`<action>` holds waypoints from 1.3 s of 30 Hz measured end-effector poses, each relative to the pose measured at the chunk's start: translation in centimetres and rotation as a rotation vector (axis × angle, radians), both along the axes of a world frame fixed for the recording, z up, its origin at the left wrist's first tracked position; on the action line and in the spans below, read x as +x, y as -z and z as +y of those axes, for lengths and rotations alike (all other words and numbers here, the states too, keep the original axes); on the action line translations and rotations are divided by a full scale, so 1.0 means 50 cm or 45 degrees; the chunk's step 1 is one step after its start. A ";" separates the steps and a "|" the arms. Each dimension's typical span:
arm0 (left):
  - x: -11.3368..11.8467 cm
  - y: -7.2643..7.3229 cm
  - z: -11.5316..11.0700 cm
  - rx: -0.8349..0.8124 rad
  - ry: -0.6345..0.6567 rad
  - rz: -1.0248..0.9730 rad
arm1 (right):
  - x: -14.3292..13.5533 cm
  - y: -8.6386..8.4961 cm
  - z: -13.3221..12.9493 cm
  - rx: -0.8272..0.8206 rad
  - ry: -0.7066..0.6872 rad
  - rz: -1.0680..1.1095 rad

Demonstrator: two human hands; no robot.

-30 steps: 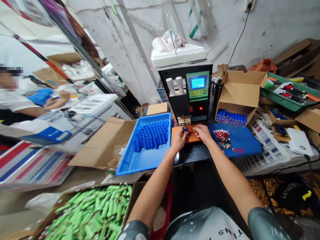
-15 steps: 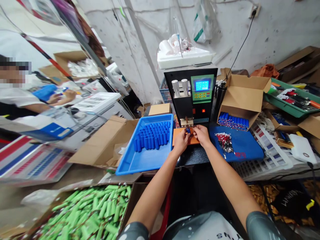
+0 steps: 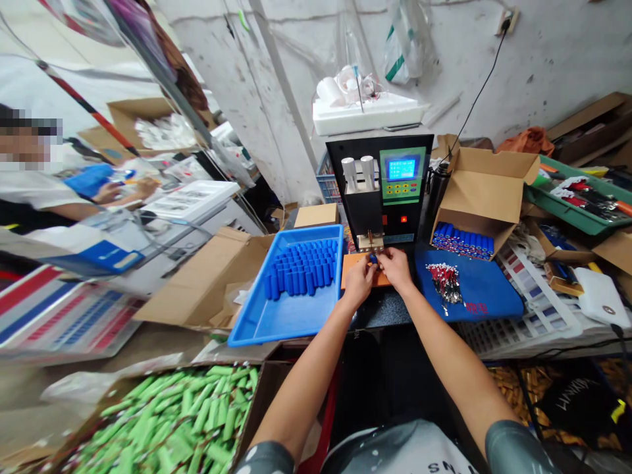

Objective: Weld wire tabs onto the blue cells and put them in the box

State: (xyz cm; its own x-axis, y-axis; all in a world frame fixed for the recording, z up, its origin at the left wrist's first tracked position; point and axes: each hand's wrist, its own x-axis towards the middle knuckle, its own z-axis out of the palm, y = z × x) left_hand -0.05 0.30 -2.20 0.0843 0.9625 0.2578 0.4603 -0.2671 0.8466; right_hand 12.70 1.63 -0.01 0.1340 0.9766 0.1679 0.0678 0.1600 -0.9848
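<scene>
My left hand [image 3: 359,280] is closed around a small blue battery cell [image 3: 374,259], just below the electrode tips [image 3: 371,241] of a black spot welder [image 3: 360,214]. Closed in a pinch, my right hand [image 3: 395,268] meets the cell from the right; whatever lies between its fingertips is too small to make out. Both hands are over an orange block [image 3: 351,263] at the welder's foot. A lit blue screen [image 3: 401,169] shows on the welder's front panel.
Left stands a blue tray [image 3: 257,322] with rows of blue cells [image 3: 301,266]. Right are wire leads [image 3: 446,282] on a blue mat [image 3: 494,289] and a cardboard box [image 3: 486,181] of cells. Green battery packs [image 3: 182,415] fill a box below. Another person [image 3: 34,191] works far left.
My right hand's fingertips have moved slightly closer to the cell and my left hand. The left hand keeps its hold under the electrodes. The view has shifted slightly.
</scene>
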 end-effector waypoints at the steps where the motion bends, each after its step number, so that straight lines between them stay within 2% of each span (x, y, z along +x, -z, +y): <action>1: 0.000 0.000 0.000 0.004 0.000 -0.005 | -0.001 0.000 0.000 0.002 0.015 -0.003; 11: -0.001 -0.002 -0.001 0.004 0.011 -0.025 | 0.000 0.004 0.003 0.020 0.027 -0.005; 26: -0.002 -0.004 -0.004 -0.047 0.012 -0.077 | 0.003 -0.008 -0.015 -0.039 0.000 0.012; 30: -0.001 -0.012 -0.007 -0.047 0.031 -0.059 | 0.009 -0.001 -0.034 0.032 -0.026 -0.109; 36: 0.001 -0.014 -0.008 -0.030 0.049 -0.066 | 0.006 0.006 -0.040 0.179 0.029 -0.520; 39: 0.001 -0.015 -0.009 -0.024 0.062 -0.104 | 0.000 0.003 -0.042 0.198 0.047 -0.580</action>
State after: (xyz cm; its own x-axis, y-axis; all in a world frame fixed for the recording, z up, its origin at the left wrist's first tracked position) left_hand -0.02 -0.17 -1.43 0.1107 0.9625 0.2477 0.3760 -0.2713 0.8860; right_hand 12.70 -0.49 -0.14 0.0473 0.9314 0.3610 0.4949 0.2921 -0.8184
